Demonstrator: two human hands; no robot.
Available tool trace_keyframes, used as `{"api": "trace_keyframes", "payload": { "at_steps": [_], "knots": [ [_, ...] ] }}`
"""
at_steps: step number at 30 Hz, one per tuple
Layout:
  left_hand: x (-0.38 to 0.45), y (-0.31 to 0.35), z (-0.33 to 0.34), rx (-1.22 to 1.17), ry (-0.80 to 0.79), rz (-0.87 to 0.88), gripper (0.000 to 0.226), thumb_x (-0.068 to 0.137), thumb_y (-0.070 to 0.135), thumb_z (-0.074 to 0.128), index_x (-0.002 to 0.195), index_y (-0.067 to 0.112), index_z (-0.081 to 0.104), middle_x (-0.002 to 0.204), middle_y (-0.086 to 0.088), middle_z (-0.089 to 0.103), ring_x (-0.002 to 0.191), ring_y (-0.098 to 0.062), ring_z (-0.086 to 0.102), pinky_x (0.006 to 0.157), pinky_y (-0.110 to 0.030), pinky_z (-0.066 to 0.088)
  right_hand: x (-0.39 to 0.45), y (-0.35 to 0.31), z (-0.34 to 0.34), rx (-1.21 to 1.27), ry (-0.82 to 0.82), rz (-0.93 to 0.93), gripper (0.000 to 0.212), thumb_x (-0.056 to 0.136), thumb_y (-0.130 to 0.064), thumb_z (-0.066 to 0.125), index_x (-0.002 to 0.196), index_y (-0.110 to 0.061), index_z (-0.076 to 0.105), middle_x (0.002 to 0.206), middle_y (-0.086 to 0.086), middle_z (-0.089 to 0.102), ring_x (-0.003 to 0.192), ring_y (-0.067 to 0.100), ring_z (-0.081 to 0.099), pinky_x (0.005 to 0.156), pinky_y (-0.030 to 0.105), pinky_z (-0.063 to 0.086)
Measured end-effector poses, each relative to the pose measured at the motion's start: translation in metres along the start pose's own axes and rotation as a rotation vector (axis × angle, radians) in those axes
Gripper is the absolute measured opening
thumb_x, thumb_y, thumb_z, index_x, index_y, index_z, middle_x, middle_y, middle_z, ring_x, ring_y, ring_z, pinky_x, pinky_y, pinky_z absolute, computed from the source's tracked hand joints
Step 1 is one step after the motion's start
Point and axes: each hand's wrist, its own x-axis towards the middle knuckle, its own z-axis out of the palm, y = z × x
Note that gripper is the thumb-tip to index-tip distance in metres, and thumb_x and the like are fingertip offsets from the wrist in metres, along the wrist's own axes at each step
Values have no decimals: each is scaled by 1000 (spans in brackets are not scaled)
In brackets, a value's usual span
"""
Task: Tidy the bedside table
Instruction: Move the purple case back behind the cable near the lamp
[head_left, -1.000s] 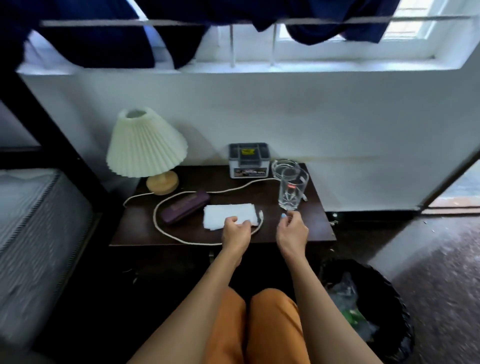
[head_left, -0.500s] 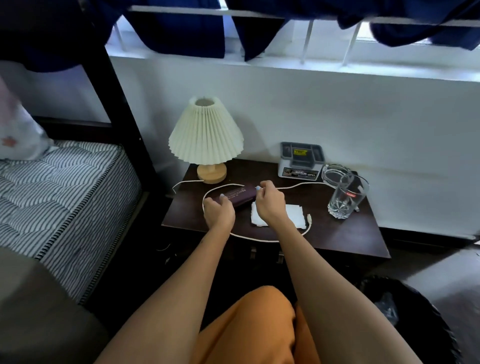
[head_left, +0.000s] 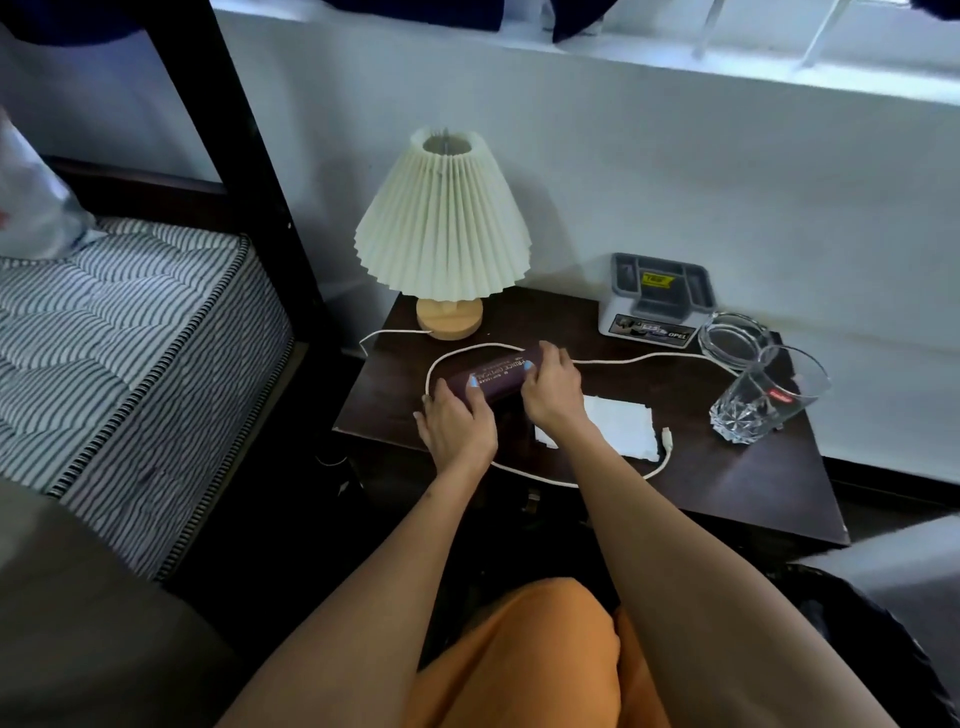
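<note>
A: Dark brown wood, bedside table (head_left: 727, 499). Contents, far-left corner?
B: Lamp (head_left: 443, 223), cream pleated shade, round wooden base standing on the tabletop.

A: Maroon item, left half, toward the front edge?
B: Glasses case (head_left: 493, 376), long, printed lettering on top, lying at a slant. Gripped at both ends: left hand (head_left: 457, 426) curled over the near-left end, right hand (head_left: 553, 389) curled over the far-right end, fingers closed around the case on both.

A: White cord (head_left: 623, 359)?
B: Looped round the case and hands, running right toward the glassware, curving back along the front edge, plug end lying just beside the tissue.

A: Centre of the tabletop?
B: Folded white tissue (head_left: 621, 426), flat, partly under the right wrist.

A: Back edge, right of centre?
B: Grey-and-white box (head_left: 657, 301), against the wall.

A: Right edge?
B: Glass ashtray (head_left: 732, 338), then a clear tumbler (head_left: 763, 400) upright, just in front of it, touching or nearly so; cannot tell which.
</note>
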Motion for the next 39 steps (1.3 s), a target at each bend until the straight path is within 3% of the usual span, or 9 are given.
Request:
{"api": "trace_keyframes", "payload": {
  "at_steps": [9,12,18,21,24,32,36,39],
  "knots": [
    [-1,0,11,102,80,8,52,99,31,35,142,3,36,148,-15,40,144,-24,25,119,-38,7,13,4,7,87,36,37,41,97,-22,43,134,-6,40,136,20,44,126,36,42,104,41,35],
    [-3,5,15,26,100,-10,52,94,20,43,144,7,34,149,-12,39,141,-24,31,116,-40,13,16,6,6,214,95,122,33,92,-12,46,124,-6,47,129,18,49,121,34,46,102,40,36],
    [1,27,20,-179,69,112,65,86,-1,47,147,6,26,155,-11,27,145,-22,21,119,-32,17,27,13,-2,386,199,199,33,82,-2,50,113,-10,55,120,12,57,113,28,52,90,29,37],
    [16,41,23,-184,42,133,63,87,0,48,146,6,29,155,-10,25,145,-22,21,117,-30,17,37,12,-8,424,241,207,30,82,-2,50,108,-14,60,119,11,57,110,27,53,94,33,42],
    [35,52,28,-201,16,164,60,84,0,51,143,5,37,145,-12,32,135,-26,35,114,-30,28,49,13,-8,422,233,200,30,83,-4,49,106,-17,62,120,12,57,110,28,54,98,38,45],
    [85,68,44,-45,-136,273,55,84,1,52,137,4,40,136,-13,41,130,-25,40,101,-17,27,72,29,-8,377,187,118,39,86,0,50,123,-11,56,137,15,47,127,29,46,108,33,37],
    [98,74,51,40,-152,307,53,82,2,53,134,3,44,132,-17,48,128,-28,41,107,-26,29,79,27,-9,278,118,52,53,89,2,47,140,-10,40,156,16,15,144,27,22,113,25,21],
    [104,81,54,122,-156,338,52,83,3,53,134,1,45,133,-19,50,128,-30,42,105,-25,28,85,27,-10,197,115,10,58,88,2,49,144,-10,35,154,15,9,139,28,29,109,23,26]
  ]
}}
